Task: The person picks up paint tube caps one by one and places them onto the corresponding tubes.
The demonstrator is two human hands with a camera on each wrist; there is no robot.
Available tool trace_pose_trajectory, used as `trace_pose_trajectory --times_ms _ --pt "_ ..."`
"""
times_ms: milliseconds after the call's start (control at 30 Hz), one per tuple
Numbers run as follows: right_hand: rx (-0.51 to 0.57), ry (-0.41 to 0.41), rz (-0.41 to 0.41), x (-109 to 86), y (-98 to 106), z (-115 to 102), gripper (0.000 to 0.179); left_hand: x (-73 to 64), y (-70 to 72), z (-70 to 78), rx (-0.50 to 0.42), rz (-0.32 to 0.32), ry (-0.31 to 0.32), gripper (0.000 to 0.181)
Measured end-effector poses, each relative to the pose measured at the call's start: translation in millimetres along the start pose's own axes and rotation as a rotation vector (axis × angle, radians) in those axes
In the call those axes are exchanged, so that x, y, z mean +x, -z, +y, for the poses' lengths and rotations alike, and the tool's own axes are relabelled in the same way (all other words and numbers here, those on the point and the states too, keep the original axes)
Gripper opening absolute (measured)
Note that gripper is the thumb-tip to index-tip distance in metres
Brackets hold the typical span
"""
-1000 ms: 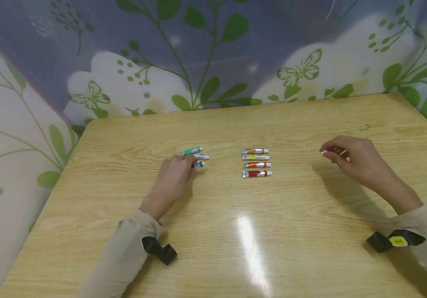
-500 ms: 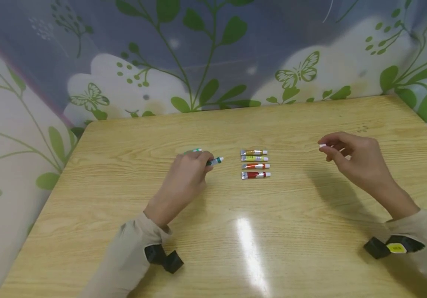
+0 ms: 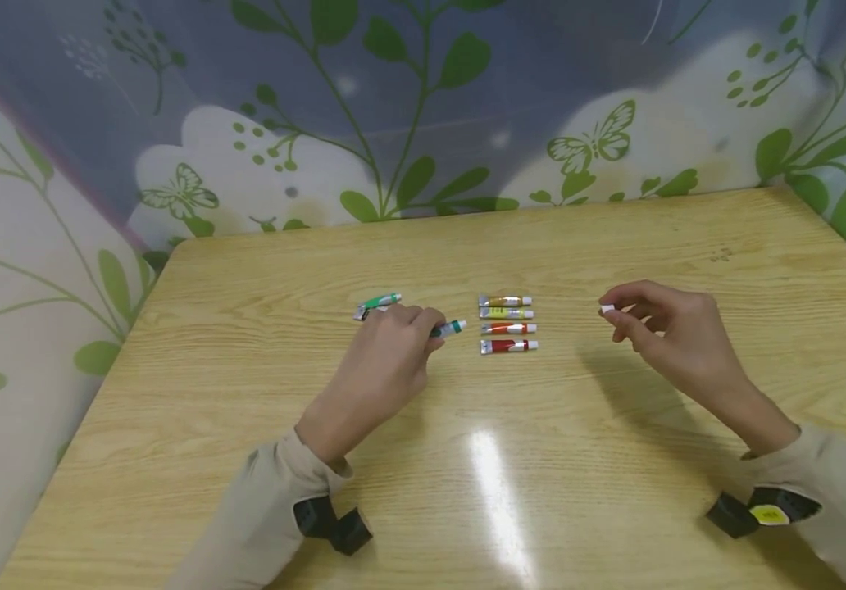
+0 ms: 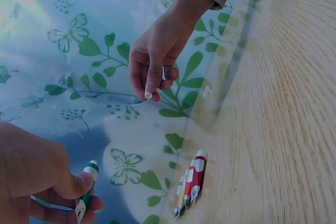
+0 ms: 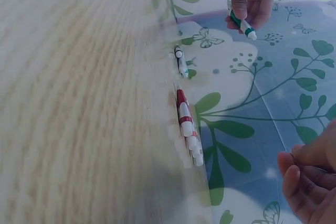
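My left hand pinches a dark green paint tube between thumb and fingers, raised above the table, its white-capped end pointing right in the head view. Just behind that hand lie a light green paint tube and another tube, mostly hidden. To the right, a row of paint tubes lies side by side: ochre, yellow, orange and red, caps facing right. Above the table, my right hand pinches a small white piece like a tube cap; fingers hide the rest.
The wooden table reaches a patterned wall covering at the back, printed with leaves and butterflies. A strip of glare crosses the tabletop in front of the tube row.
My left hand has picked up the dark green tube from the group at the left and carried it right, toward the row. My right hand, still pinching the white piece, has moved left.
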State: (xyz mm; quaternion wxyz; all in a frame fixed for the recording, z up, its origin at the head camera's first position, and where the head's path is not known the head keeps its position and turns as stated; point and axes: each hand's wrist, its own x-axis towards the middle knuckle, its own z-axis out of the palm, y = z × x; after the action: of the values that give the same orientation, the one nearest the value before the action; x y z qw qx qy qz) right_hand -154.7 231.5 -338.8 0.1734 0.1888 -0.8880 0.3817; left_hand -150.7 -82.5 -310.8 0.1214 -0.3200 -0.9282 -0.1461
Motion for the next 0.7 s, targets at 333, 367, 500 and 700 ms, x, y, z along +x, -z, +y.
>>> trace_pose_trajectory --times_ms 333,367,500,700 --pt "0.063 -0.033 0.052 -0.9 -0.9 -10.9 0.014 3.2 6.0 10.6 -0.015 -0.016 -0.011 0.014" --pt "0.074 -0.039 0.050 -1.3 -1.5 -12.3 0.014 3.2 6.9 12.0 -0.018 -0.017 -0.012 0.014" --pt "0.118 -0.060 0.037 -4.1 -6.4 -17.4 0.015 2.8 7.9 17.3 -0.018 -0.015 -0.028 0.014" --pt "0.187 -0.058 0.015 -12.6 -19.5 -27.1 0.015 -1.2 8.9 25.9 -0.015 -0.021 -0.080 0.014"
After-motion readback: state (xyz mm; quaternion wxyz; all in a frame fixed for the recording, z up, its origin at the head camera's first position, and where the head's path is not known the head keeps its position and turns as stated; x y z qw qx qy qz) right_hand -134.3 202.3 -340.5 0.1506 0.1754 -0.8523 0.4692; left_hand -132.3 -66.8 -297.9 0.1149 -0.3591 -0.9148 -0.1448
